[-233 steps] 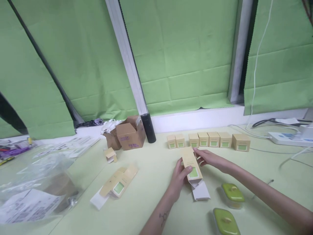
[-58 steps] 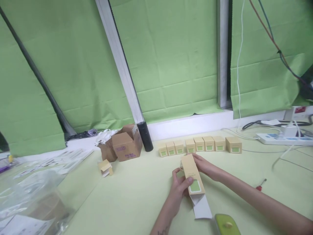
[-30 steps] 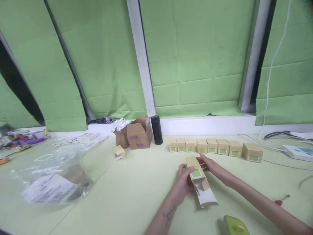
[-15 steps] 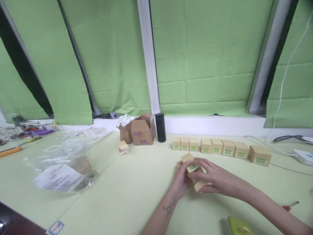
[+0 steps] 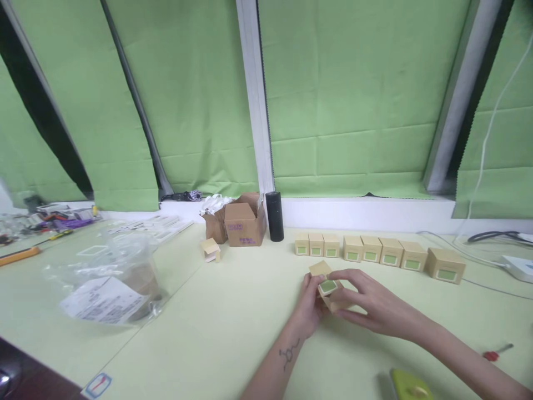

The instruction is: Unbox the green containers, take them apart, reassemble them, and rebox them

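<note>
A small tan cardboard box (image 5: 327, 287) with a green label is between my hands above the table, one flap sticking up at its top left. My left hand (image 5: 310, 305) is wrapped round its left side and underside. From the right, my right hand (image 5: 366, 300) touches the box, its index finger near the label and its other fingers at the lower right side. The fingers partly cover the box, so its near end is hard to see.
Several small tan boxes (image 5: 390, 252) stand in a row at the back right. Behind stand an open brown carton (image 5: 244, 225) and a black cylinder (image 5: 275, 216). A plastic bag (image 5: 108, 297) lies left, a small open box (image 5: 210, 250) mid-left, a red-handled tool (image 5: 491, 355) and green object (image 5: 410, 386) front right.
The lower flap of the held box, which stuck out towards my right thumb, has swung in against the box. My right fingers have moved in with it.
</note>
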Demonstrator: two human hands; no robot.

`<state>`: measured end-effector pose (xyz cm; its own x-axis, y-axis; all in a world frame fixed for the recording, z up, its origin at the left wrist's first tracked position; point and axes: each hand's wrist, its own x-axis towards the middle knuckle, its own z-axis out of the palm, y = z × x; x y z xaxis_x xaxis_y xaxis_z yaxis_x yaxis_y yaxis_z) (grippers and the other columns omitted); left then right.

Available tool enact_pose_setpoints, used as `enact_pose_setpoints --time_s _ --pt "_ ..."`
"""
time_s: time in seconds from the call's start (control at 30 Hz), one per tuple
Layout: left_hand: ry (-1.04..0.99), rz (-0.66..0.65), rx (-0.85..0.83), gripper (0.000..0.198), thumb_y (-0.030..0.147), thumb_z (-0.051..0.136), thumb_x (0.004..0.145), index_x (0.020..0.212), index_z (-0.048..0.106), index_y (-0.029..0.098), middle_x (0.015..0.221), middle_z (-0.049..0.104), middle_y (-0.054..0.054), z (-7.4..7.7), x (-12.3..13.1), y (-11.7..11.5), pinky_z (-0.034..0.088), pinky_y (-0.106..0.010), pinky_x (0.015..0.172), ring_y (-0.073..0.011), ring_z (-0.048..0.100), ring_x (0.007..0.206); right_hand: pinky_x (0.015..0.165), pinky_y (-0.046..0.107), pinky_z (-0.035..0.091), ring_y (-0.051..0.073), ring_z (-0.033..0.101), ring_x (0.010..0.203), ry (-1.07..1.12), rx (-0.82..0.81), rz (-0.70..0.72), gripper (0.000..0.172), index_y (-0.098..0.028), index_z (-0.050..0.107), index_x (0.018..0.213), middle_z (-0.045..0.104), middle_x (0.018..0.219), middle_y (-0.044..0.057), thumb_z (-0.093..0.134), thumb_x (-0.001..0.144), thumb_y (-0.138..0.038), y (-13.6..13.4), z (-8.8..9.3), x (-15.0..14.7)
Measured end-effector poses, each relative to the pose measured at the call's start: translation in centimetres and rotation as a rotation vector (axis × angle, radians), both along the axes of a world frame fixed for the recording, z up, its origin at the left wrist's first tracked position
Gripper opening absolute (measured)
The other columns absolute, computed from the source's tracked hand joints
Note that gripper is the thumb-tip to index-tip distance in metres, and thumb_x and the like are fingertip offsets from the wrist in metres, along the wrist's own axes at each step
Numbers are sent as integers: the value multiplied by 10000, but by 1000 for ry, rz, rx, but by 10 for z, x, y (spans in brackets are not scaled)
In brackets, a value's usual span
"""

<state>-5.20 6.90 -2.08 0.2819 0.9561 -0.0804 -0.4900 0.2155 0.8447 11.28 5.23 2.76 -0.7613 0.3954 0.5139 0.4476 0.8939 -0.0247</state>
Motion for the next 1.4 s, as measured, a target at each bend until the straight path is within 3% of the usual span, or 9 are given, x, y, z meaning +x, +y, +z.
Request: enact_pose_setpoints --time_s 0.2,0.4,0.63,0.83,1.0,1.07,1.17,1.27,1.4 --pt "34 11 12 366 420 601 726 1005 428 258 880 579 12 0 2 -2 380 -210 480 -146 561 709 818 345 501 228 494 1087 144 -273 -12 98 -234 594 819 467 1140 80 529 880 -272 7 -11 0" --pt "51 9 -6 535 462 626 708 1128 362 262 1047 580 -46 -1 2 -2 415 -218 527 -186 596 851 815 389 492 249 504 1064 114 -297 44 120 -246 614 822 499 1126 83 514 884 -274 5 -7 -2" --pt "50 -65 53 483 472 625 723 1096 393 271 1103 570 -43 1 0 -4 468 -250 570 -169 610 814 813 393 486 228 551 993 152 -297 -79 24 -241 527 870 495 1128 79 505 877 -247 4 -8 -3" --pt "71 -91 144 501 432 607 763 1155 335 277 1094 581 -68 7 -4 -5 496 -304 603 -200 628 811 835 439 478 284 496 1083 313 -327 -227 365 -261 424 1067 485 1165 92 627 779 -356 11 -14 -3" --pt "168 4 317 615 354 664 745 1165 222 282 1206 529 -116 5 -3 -2 475 -346 795 -226 579 1006 882 449 468 272 495 1087 403 -596 -178 789 -274 294 1265 454 1213 91 740 642 -463 20 -20 6" --pt "236 36 379 613 332 699 713 1108 235 269 1200 522 -118 -3 -1 1 458 -366 833 -215 582 984 902 434 462 253 501 1097 536 -717 -208 663 -267 343 1253 508 1155 77 665 720 -495 25 -23 8" --pt "329 33 406 578 333 725 676 1066 309 238 1167 519 -124 -14 1 3 463 -387 806 -224 581 945 849 399 487 236 552 1019 717 -778 -282 363 -240 507 1040 575 1049 70 530 817 -526 29 -25 8" --pt "436 55 447 539 324 728 667 1071 389 214 1187 493 -126 -20 0 2 435 -398 842 -241 535 1002 777 354 497 230 578 935 790 -766 -296 325 -220 524 802 606 973 61 515 817 -544 28 -24 8" --pt "531 72 504 574 318 712 682 1139 381 212 1217 464 -124 -21 -1 -1 399 -414 892 -244 510 1027 674 314 479 196 568 762 867 -750 -276 334 -218 498 706 590 788 23 563 788 -535 24 -24 12"
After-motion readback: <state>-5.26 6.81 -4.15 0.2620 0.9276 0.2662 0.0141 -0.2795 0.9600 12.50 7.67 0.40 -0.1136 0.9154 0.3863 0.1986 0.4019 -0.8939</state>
